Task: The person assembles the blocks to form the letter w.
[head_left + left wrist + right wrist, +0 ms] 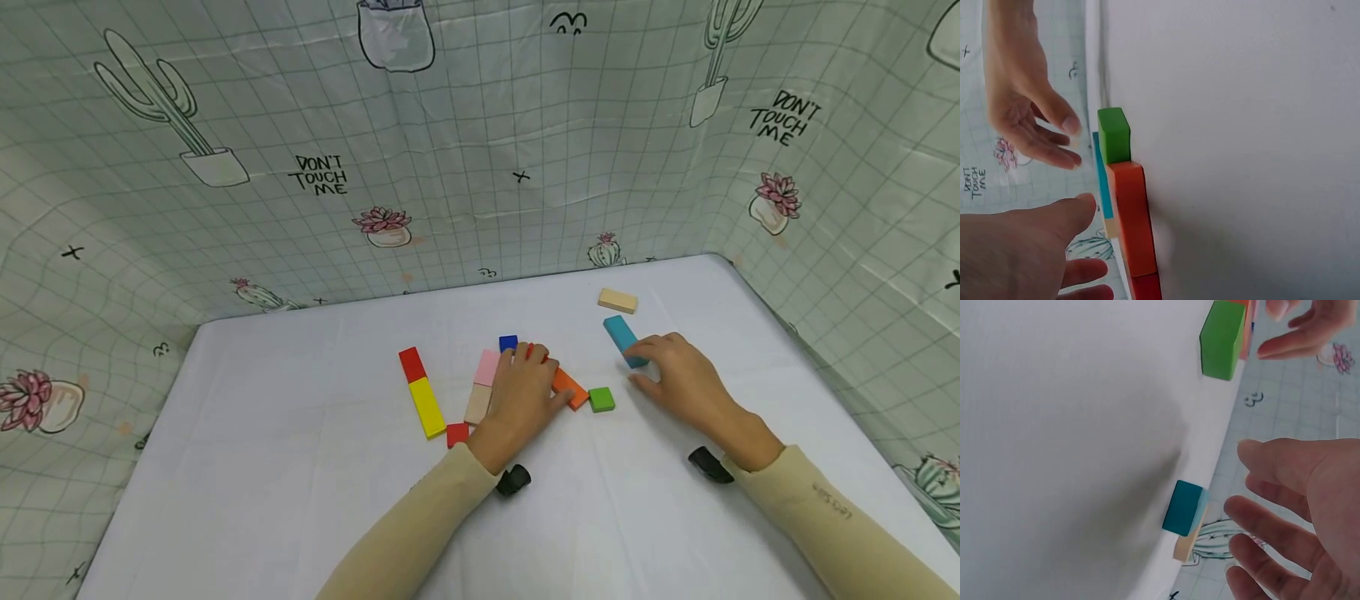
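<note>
My left hand (521, 392) hovers over the middle blocks with its fingers relaxed, overlapping the orange block (570, 388) and a red block (1147, 287) joined end to end with it. The green block (602, 399) touches the orange block's near end. Loosely bent and holding nothing, the fingers of my right hand (682, 379) are beside the near end of the teal block (621, 335). In the right wrist view a gap shows between that hand (1297, 519) and the teal block (1183, 508). Left of my left hand are a pink block (487, 367) and a wooden-coloured block (477, 403), partly hidden.
A red block (412, 364) and a yellow block (427, 407) form a slanted line on the left. A small red block (457, 434) lies near the left wrist, a blue block (508, 342) beyond the left fingers. One pale wooden block (618, 300) lies behind the teal one.
</note>
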{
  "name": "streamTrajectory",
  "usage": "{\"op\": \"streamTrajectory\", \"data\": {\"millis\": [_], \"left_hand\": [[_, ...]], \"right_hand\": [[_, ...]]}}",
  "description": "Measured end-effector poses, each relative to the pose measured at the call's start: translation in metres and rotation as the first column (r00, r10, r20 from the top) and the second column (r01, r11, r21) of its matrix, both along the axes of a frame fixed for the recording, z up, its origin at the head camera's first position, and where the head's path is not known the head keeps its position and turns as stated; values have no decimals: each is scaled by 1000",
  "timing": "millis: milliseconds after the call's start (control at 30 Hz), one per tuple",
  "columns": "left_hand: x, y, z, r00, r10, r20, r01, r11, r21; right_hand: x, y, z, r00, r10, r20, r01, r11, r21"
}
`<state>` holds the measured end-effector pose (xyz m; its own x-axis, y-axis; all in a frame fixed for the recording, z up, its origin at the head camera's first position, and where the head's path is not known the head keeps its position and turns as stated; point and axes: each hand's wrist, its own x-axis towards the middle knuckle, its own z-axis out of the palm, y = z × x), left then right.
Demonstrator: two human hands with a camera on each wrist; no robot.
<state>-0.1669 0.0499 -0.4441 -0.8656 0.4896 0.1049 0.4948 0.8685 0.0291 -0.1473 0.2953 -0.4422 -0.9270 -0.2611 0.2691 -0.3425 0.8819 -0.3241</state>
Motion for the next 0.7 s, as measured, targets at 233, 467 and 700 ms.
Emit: {"op": "streamTrajectory", "data": {"millis": [233, 467, 700], "left_hand": [[6, 5, 5, 998, -65, -6, 65, 998, 10], [11, 10, 3, 993, -114, 0, 114, 993, 8], [20, 11, 6, 993, -116, 1, 116, 993, 13]], "right_hand": [[-7, 8, -2, 1000, -14, -25, 13, 1000, -19], [-12, 11, -2, 999, -41, -11, 41, 999, -12], [-15, 11, -6, 998, -62, -19, 62, 998, -9]]}}
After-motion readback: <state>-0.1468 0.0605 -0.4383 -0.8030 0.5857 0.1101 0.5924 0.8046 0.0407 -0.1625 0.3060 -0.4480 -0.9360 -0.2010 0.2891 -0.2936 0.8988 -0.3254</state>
